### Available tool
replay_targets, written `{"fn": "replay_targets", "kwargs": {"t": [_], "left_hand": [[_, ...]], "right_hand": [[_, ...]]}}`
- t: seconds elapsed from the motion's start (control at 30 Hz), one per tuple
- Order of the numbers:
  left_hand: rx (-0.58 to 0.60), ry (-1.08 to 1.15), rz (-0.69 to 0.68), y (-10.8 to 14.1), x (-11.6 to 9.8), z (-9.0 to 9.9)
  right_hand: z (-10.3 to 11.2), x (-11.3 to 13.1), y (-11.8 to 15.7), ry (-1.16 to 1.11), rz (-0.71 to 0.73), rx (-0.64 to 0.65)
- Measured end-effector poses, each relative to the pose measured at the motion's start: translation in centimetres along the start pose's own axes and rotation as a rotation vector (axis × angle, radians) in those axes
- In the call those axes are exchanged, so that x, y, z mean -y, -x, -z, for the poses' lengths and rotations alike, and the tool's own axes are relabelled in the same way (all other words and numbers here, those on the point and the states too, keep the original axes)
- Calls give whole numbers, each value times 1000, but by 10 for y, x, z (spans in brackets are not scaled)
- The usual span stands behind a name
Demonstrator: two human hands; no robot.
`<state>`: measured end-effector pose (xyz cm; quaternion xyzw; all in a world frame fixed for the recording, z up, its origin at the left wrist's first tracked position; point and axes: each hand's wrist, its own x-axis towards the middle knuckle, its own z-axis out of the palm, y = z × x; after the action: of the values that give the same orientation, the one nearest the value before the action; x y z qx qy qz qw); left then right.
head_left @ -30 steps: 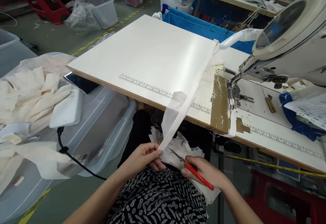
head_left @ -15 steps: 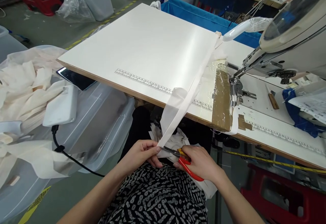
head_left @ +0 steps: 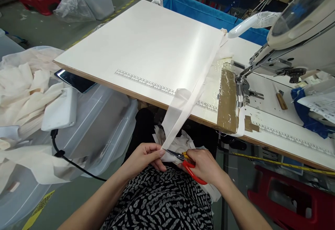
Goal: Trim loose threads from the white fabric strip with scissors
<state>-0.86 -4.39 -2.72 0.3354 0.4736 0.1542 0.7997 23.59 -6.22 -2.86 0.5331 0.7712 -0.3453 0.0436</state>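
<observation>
My left hand (head_left: 148, 156) pinches the near end of a long off-white fabric strip (head_left: 180, 118) above my lap. From there the strip runs up over the table edge and across the white tabletop towards the sewing machine. A sheer flap hangs along its left side. My right hand (head_left: 202, 163) is wrapped round red-and-orange-handled scissors (head_left: 193, 172). Their dark blades point left, with the tips at the strip's end by my left fingertips. Whether the blades are fully closed is hard to see. Pale fabric pieces (head_left: 183, 142) lie on my lap below.
The sewing machine (head_left: 295, 52) stands on the right of the white table (head_left: 141, 45), which has printed rulers. A wooden-handled tool (head_left: 280, 99) lies beside it. At left, a plastic bin (head_left: 102, 128) bears fabric strips, a white power bank (head_left: 60, 109) with cable, and a phone (head_left: 74, 80).
The strip has shifted slightly left near the table edge, and its flap hangs a little differently. Both hands stay nearly in place, still holding the strip and the scissors. The view has moved slightly.
</observation>
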Motion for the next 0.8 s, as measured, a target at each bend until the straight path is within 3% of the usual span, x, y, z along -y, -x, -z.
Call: {"fn": "replay_targets", "kwargs": {"t": [0.33, 0.63, 0.7, 0.8], "left_hand": [[10, -13, 10, 0, -3, -1], [2, -113, 20, -2, 0, 3], [-94, -287, -58, -2, -2, 7], [-435, -655, -354, -8, -9, 6]], "right_hand": [[-5, 5, -7, 82, 40, -79], [-15, -6, 3, -71, -14, -122], [-18, -13, 13, -134, -34, -131], [-25, -18, 24, -235, -55, -171]]}}
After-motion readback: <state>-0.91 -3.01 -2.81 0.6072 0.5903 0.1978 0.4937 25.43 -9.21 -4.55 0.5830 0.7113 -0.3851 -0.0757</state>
